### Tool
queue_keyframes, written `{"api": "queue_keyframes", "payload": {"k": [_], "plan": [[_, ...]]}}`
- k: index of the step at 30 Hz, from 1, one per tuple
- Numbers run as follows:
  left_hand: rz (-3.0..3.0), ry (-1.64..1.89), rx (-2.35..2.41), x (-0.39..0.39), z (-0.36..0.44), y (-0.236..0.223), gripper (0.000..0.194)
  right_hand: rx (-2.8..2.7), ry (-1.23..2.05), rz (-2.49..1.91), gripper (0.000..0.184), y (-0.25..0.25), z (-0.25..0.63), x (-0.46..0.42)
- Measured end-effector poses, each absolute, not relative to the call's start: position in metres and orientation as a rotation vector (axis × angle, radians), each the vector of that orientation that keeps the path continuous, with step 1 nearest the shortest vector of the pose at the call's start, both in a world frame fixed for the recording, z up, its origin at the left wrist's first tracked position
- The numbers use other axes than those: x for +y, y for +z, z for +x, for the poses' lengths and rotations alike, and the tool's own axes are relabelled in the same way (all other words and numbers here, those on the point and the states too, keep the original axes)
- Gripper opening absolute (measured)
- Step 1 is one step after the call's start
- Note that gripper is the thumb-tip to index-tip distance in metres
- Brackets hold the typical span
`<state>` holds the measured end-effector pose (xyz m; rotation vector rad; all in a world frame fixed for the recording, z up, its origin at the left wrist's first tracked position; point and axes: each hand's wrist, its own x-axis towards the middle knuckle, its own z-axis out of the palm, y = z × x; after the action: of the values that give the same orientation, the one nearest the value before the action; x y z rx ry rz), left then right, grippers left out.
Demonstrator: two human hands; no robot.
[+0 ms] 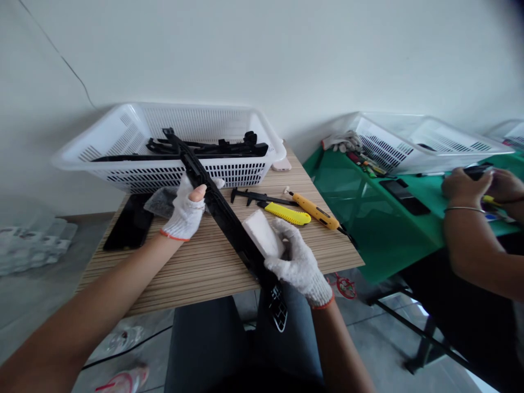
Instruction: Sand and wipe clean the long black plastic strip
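My left hand (189, 206), in a white knit glove with the thumb bare, is closed around a long black plastic part (229, 221). The part slants from the basket's rim down over the table's front edge, and its lower end has a cut-out grid pattern. In my gloved right hand (298, 262) is a white sponge-like block (262, 233), held beside the part's lower half; whether the block touches it I cannot tell. Behind my left hand lies a clear plastic bag (160, 202). A yellow utility knife (286, 213) and a black caliper (264, 197) lie beyond the block.
A white basket (118, 164) with several black parts (241, 148) stands at the table's back. A black phone (129, 221) lies left, a yellow corded tool (317, 211) right. At the green table (339, 185) a co-worker's hands (470, 185) hold something dark near another white basket (442, 158).
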<state>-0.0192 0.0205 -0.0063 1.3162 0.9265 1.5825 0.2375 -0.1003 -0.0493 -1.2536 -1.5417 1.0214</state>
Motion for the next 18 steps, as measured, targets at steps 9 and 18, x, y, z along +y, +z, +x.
{"api": "queue_keyframes", "payload": {"k": [9,18], "plan": [[1.412,1.590,1.020,0.021,-0.025,-0.010,0.063,-1.680,0.957,-1.277,0.068,-0.042,0.231,-0.097],[1.453,1.657,1.054,0.023,-0.023,-0.012,0.063,-1.726,0.986,-1.247,0.069,-0.038,0.225,-0.086]]}}
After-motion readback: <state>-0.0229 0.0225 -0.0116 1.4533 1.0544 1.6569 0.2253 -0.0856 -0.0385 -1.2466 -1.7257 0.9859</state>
